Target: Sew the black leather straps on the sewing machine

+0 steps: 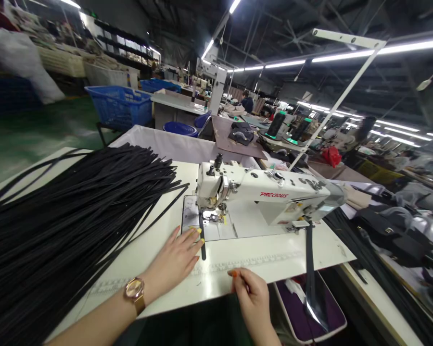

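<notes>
My left hand (180, 253), with a watch (134, 288) on its wrist, lies flat on the sewing table with its fingers stretched out. Its fingertips touch a narrow black strap (203, 247), which runs under the presser foot of a white sewing machine (238, 187). Close to the table's front edge, my right hand (250, 290) is curled with thumb and index finger drawn together, and no object shows in it. A large heap of black straps (75, 206) covers the left part of the table (162, 211).
Printed ruler marks (256, 260) run along the table front. Another black strip (309, 259) hangs at the right of the machine over a purple-lined bin (332, 302). Black bags (386, 230) lie at the right. Behind stand a blue crate (120, 105) and thread cones (276, 125).
</notes>
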Demonstrator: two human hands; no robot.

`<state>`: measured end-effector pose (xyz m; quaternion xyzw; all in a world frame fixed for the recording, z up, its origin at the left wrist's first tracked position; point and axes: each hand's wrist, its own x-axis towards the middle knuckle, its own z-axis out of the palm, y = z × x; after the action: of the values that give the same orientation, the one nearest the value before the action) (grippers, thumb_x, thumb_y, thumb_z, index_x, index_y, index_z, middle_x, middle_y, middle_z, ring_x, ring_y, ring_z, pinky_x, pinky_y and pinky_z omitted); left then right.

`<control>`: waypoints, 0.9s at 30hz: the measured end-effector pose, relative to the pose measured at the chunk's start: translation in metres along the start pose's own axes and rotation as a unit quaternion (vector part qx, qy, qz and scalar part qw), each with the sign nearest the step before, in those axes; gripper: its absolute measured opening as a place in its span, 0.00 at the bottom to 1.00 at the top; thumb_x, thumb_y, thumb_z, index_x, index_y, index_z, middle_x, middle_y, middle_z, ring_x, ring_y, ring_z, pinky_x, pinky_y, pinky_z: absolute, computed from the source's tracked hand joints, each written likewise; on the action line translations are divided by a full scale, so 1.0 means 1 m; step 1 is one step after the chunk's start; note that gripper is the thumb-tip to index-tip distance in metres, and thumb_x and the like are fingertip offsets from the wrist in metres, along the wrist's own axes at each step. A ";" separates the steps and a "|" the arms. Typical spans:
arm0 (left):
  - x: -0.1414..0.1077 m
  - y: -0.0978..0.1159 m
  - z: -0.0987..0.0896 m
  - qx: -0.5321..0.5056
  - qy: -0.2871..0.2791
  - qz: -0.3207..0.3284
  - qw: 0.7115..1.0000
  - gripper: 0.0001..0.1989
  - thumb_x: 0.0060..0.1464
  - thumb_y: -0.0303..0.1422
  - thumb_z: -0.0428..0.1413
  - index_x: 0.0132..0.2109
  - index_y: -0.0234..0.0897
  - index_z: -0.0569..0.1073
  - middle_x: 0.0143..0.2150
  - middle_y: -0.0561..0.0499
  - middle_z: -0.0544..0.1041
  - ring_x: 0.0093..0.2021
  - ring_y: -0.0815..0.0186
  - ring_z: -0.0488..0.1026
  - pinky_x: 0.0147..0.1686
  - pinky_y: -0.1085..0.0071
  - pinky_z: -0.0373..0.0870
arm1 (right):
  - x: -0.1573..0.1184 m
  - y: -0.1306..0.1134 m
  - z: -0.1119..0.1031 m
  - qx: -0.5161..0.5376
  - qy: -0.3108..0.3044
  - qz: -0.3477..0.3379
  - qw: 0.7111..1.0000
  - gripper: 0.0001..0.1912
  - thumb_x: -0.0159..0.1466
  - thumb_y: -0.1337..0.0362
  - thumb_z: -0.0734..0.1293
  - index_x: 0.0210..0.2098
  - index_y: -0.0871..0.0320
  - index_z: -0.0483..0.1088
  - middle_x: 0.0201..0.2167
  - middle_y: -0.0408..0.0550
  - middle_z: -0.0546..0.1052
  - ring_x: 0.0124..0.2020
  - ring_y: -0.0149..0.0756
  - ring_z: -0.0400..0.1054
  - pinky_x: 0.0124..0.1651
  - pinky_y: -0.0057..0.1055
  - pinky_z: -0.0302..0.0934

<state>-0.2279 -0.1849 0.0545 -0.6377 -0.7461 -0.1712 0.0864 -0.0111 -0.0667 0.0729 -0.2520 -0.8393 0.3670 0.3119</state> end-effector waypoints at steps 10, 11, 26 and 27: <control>0.003 -0.001 -0.007 -0.003 -0.016 -0.013 1.000 0.18 0.65 0.39 0.49 0.59 0.43 0.69 0.64 0.50 0.69 0.66 0.58 0.61 0.68 0.52 0.47 | 0.025 0.034 0.013 -0.060 0.052 -0.099 0.992 0.10 0.66 0.68 0.61 0.36 0.58 0.75 0.29 0.48 0.80 0.28 0.35 0.74 0.31 0.28 0.66; 0.004 -0.002 -0.007 -0.003 -0.013 -0.015 1.000 0.18 0.65 0.39 0.49 0.59 0.43 0.70 0.64 0.50 0.69 0.65 0.58 0.61 0.68 0.52 0.47 | 0.025 0.033 0.013 -0.060 0.054 -0.097 0.992 0.10 0.67 0.67 0.61 0.35 0.58 0.75 0.29 0.48 0.80 0.28 0.35 0.74 0.31 0.28 0.67; 0.025 -0.027 0.004 -0.012 -0.022 -0.010 1.000 0.19 0.65 0.39 0.49 0.60 0.43 0.69 0.65 0.48 0.67 0.66 0.58 0.60 0.67 0.49 0.47 | 0.025 0.041 0.010 -0.040 0.010 -0.123 0.992 0.09 0.67 0.69 0.60 0.37 0.58 0.73 0.27 0.47 0.77 0.26 0.33 0.70 0.29 0.27 0.62; 0.025 -0.029 0.004 -0.011 -0.030 -0.010 0.999 0.20 0.65 0.39 0.49 0.61 0.43 0.68 0.65 0.48 0.66 0.66 0.58 0.60 0.67 0.49 0.47 | 0.025 0.041 0.010 -0.038 0.008 -0.124 0.991 0.09 0.67 0.69 0.60 0.37 0.58 0.73 0.27 0.47 0.77 0.25 0.33 0.70 0.29 0.27 0.62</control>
<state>-0.2603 -0.1637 0.0554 -0.6362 -0.7526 -0.1605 0.0552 -0.0271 -0.0303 0.0439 -0.1607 -0.8750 0.2909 0.3519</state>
